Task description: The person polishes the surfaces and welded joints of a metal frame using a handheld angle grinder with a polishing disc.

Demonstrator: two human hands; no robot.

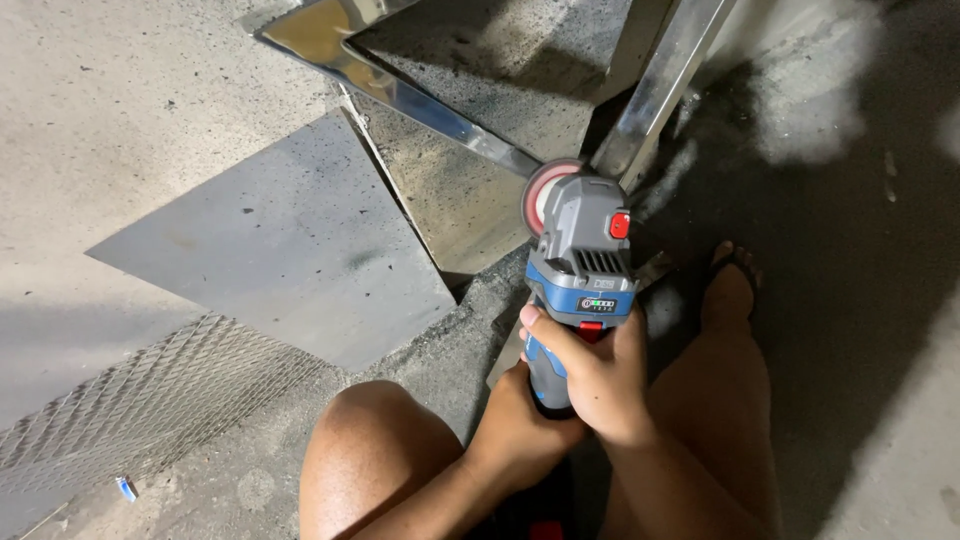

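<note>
1. Right hand (600,375) wraps fully around the angle grinder (578,275) body; left hand (520,430) closes around its rear end.
2. Grinder's long axis points away; disc (545,190) touches the steel frame (440,115) joint (floor level).

dim, flat light; glare glints off the polished steel frame (420,95), the right side sinks into deep shadow, focus is sharp, slight stretching at the edges.

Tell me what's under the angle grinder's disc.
The angle grinder, held by the right hand and left hand, has its disc against a shiny metal frame. The contact spot is hidden behind the disc.
</note>
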